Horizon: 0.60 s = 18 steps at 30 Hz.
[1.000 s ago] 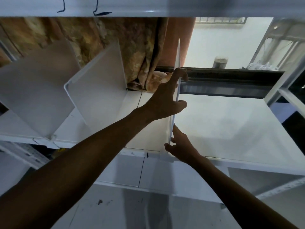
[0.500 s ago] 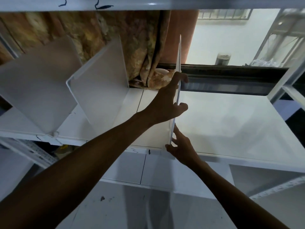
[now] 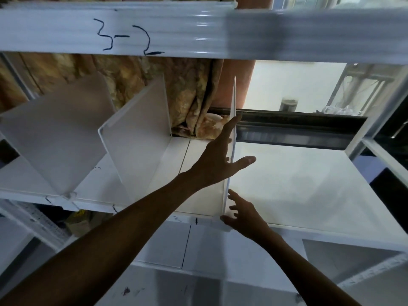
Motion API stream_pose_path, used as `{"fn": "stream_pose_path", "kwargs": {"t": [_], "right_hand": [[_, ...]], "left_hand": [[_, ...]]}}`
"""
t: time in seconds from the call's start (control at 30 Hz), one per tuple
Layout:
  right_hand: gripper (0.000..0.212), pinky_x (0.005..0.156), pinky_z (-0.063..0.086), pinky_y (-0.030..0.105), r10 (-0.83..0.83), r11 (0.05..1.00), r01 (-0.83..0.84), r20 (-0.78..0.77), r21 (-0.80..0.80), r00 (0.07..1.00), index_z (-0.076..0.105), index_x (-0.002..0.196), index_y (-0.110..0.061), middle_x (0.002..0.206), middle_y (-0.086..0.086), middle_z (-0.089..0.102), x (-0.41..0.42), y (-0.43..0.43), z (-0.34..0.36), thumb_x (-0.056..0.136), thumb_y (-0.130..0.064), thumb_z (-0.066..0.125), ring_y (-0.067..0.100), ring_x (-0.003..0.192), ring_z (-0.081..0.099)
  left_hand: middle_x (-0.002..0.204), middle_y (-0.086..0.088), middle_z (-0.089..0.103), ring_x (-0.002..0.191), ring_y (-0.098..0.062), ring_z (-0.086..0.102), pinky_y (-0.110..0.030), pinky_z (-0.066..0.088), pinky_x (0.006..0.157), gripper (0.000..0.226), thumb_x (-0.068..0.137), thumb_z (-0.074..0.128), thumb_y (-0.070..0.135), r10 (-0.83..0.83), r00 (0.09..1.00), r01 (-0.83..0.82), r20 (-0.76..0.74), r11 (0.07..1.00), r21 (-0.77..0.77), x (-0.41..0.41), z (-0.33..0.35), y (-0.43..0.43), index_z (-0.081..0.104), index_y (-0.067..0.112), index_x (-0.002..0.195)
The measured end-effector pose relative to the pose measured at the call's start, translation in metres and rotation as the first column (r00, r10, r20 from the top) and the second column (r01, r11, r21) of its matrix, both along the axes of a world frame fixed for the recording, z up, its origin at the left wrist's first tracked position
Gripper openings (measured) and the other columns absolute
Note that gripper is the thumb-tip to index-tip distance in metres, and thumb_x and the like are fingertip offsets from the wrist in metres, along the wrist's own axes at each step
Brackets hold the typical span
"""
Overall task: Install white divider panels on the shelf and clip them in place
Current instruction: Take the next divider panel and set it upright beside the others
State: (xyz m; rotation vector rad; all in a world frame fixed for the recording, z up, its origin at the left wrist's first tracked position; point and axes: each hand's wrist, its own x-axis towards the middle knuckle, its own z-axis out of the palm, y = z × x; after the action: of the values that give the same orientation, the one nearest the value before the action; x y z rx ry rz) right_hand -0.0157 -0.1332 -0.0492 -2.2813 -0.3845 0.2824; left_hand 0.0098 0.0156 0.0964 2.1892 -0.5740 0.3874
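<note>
A white divider panel (image 3: 233,100) stands upright, edge-on to me, on the white shelf (image 3: 298,184). My left hand (image 3: 217,160) straddles its front edge: the fingers lie straight along the left face and the thumb splays out on the right side. My right hand (image 3: 241,214) is at the foot of the panel by the shelf's front lip, fingers spread, thumb beside a small white clip (image 3: 215,221). Two more dividers, the middle one (image 3: 136,138) and the left one (image 3: 55,140), stand further left; the left one has a clip (image 3: 68,195) at its foot.
An upper shelf beam (image 3: 198,29) marked "3-2" runs overhead. A patterned curtain (image 3: 194,89) hangs behind the shelf, and a jar (image 3: 289,103) sits on the window ledge. A lower shelf (image 3: 163,250) lies below, with metal uprights (image 3: 379,120) at right.
My left hand's fingers have uncurled from the panel's edge and lie straight, with the thumb spread away. My right hand's fingers have spread. The view has tilted up, showing the upper beam.
</note>
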Motion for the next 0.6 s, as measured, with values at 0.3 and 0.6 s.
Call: {"fn": "stream_pose_path", "kwargs": {"t": [0.3, 0.6], "right_hand": [[0.092, 0.102, 0.049, 0.039, 0.015, 0.999, -0.009, 0.104, -0.053, 0.994, 0.018, 0.153, -0.029, 0.154, 0.002, 0.038, 0.003, -0.004, 0.029, 0.081, -0.037, 0.075, 0.021, 0.124, 0.053], [0.09, 0.101, 0.05, 0.04, 0.027, 0.999, -0.019, 0.18, -0.047, 0.983, 0.024, 0.151, -0.033, 0.149, -0.002, 0.043, 0.002, -0.018, 0.047, 0.078, -0.045, 0.075, 0.018, 0.123, 0.052]], "left_hand": [[0.162, 0.003, 0.018, 0.142, -0.019, 0.034, -0.031, 0.037, 0.108, 0.088, 0.084, 0.065, 0.053, -0.001, 0.996, -0.008, -0.086, 0.995, -0.098, -0.004, 0.01, 0.007, 0.01, 0.037, 0.152], [0.15, -0.001, 0.041, 0.129, -0.009, 0.044, -0.029, 0.037, 0.105, 0.1, 0.07, 0.026, 0.09, -0.013, 0.994, -0.012, -0.107, 0.973, -0.229, -0.015, 0.022, 0.019, 0.034, 0.026, 0.146]]}}
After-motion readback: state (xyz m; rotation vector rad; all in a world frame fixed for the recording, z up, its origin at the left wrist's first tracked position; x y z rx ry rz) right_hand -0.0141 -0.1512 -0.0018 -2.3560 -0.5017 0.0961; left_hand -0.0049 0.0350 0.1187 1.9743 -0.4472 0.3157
